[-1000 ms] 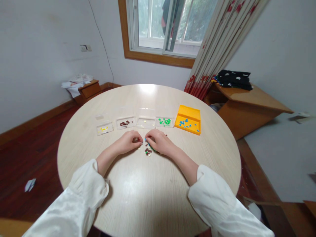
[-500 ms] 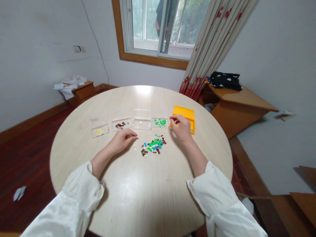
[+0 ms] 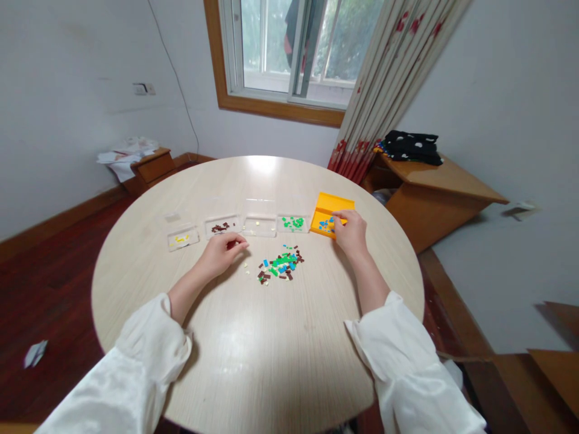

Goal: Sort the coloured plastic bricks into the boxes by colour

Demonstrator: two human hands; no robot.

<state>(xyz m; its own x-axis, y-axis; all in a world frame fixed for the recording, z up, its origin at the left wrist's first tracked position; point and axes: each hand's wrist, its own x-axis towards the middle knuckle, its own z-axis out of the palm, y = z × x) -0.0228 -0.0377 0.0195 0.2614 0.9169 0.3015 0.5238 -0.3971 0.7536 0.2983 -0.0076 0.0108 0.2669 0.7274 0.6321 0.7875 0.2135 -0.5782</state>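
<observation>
- The left hand (image 3: 219, 256) rests on the near side of the clear boxes, fingers loosely curled, with thumb and forefinger drawn almost together; whether a piece is pinched there cannot be told.
- The right hand (image 3: 353, 234) curls its fingers inward, tips close together over the open yellow plastic box (image 3: 335, 202); whether they grip anything cannot be told.
- Half a second ago the right hand was at the left side of that box, covering much of its tray; now it is further right, over the right part, and the small blue plastic pieces (image 3: 324, 226) in the left part show.
- A second ago the right hand was close beside the left one, hiding most of the loose heap of small green, brown, blue and cream plastic bricks (image 3: 283, 262).
- That heap now lies uncovered between the hands, on the round pale wood-grain surface (image 3: 253, 343), and looks unchanged since half a second ago.
- The left hand keeps nearly the same place and pose, just beside a few loose cream pieces (image 3: 246, 266).
- The row of boxes stays as it was: left of the yellow one stand clear plastic boxes with green pieces (image 3: 293, 223), a few cream pieces, dark brown pieces (image 3: 221, 228) and, at the far left, yellow pieces (image 3: 181, 239).
</observation>
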